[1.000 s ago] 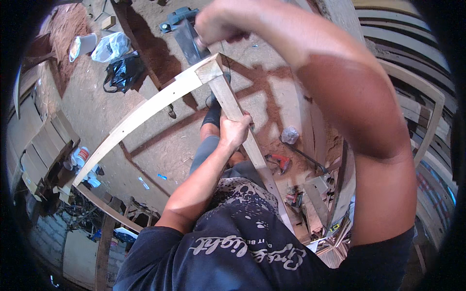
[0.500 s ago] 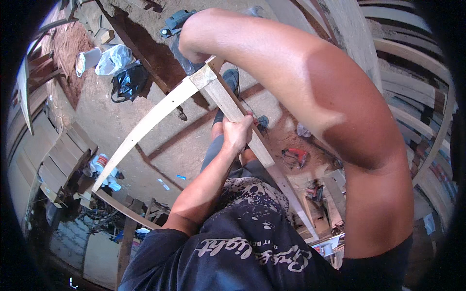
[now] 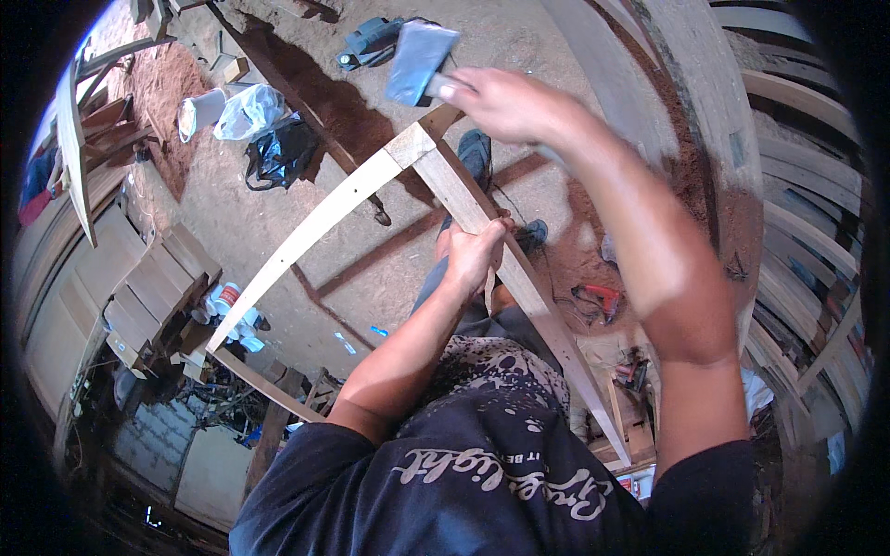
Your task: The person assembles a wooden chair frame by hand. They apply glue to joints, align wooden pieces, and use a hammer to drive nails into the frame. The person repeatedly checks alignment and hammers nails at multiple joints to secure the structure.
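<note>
A wooden frame slants across my lap. Its pale curved piece has small dark holes and meets a straight wooden bar at a corner joint. My left hand is wrapped round the straight bar below that joint. Just beyond the corner, my right hand grips a tool with a wide, flat, grey blade. The fingers hide most of its handle, and motion blurs it, so its exact kind is unclear. The blade appears raised above the joint, apart from the wood.
A red power tool lies on the dusty ground at right. White pail, clear plastic bag and black bag stand at far left. A dark blue-grey object lies beyond the blade. Stacked boards line the right side.
My right hand has swung rightward past the corner joint, and the wide blade now shows clearly. My left hand keeps its hold on the bar. The whole view has shifted slightly.
</note>
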`<state>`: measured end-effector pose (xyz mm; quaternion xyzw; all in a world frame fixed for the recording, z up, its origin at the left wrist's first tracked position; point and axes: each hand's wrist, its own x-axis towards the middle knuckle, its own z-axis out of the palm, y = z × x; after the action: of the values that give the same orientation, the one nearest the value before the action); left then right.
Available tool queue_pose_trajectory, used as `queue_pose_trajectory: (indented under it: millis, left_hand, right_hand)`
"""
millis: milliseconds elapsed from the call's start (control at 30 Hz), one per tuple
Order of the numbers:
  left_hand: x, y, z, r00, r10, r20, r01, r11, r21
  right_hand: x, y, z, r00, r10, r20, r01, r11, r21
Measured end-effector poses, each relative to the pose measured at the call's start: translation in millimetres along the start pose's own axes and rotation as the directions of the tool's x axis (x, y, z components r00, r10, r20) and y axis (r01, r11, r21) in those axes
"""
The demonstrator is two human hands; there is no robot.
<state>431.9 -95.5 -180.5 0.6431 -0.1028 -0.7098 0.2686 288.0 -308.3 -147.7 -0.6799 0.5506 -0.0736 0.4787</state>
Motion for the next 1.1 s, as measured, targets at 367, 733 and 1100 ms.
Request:
queue_pose_trajectory:
  millis: [367,733,1100]
  left_hand:
    - [-9.7,18.0,6.4,0.993,0.089,0.08,-0.078,0.989,-0.128]
    - [17.6,58.8,18.0,0.985,0.097,-0.146,-0.129,0.964,-0.232]
    - [16.6,57.6,7.5,0.986,0.141,-0.092,-0.147,0.987,-0.062]
  right_hand:
    - [-109.5,31.9,81.5,0.898,0.434,0.073,-0.365,0.64,0.677]
    - [-115.7,17.5,60.2,0.902,0.41,0.134,-0.362,0.55,0.753]
    - [-125.3,19.3,78.6,0.86,0.466,0.206,-0.456,0.523,0.72]
